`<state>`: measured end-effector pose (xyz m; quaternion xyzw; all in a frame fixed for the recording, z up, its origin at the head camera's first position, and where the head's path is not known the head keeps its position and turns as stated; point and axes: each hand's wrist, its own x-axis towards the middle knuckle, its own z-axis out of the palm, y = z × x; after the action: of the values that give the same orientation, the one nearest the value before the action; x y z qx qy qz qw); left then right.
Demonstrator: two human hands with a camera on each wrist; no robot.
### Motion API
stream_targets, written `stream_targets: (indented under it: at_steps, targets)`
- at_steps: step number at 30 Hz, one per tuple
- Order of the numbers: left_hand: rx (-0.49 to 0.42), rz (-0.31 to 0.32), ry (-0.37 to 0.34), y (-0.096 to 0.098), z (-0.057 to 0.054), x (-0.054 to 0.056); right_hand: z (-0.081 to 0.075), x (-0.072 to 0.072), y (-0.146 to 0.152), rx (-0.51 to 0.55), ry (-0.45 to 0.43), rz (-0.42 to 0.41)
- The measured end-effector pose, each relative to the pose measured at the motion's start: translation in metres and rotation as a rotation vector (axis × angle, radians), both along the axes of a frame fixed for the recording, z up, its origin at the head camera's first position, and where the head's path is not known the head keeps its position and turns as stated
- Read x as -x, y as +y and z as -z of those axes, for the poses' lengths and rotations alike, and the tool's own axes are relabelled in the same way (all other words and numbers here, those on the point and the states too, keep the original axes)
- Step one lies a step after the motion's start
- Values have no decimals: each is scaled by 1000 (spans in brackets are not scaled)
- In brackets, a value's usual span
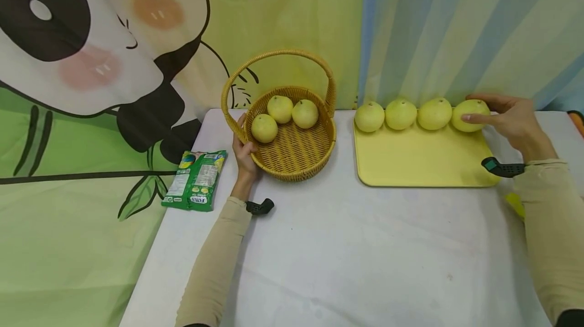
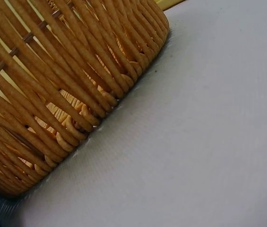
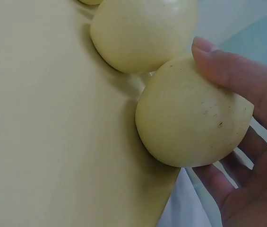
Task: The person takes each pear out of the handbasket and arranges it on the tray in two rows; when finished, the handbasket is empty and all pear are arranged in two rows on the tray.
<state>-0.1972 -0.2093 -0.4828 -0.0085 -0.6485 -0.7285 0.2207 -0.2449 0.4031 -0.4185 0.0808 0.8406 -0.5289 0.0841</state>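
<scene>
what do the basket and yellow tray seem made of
The basket looks like wicker or a plastic imitation, satin-finished: woven strands with gaps show. The yellow tray seems smooth, matte plastic, judging by its even colour; painted metal is possible.

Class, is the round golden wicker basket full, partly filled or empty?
Partly filled: three round yellow-green fruits lie inside the basket; bare woven floor shows.

Head view: even, diffuse light. Right wrist: soft shadows on yellow rectangular tray (image 3: 43, 123) beside round pale yellow-green fruits (image 3: 190, 118), faint glare on one. Left wrist: dimmer, greyer.
</scene>
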Motion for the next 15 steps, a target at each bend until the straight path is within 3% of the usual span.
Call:
stream_targets:
  at_steps: [11,15]
  targets:
    - [1,-8,-2,0,0,1,2,4,-1,16,-25,-25]
    - [-9,-8,-3,1,1,2,3,3,1,-47,-31,-69]
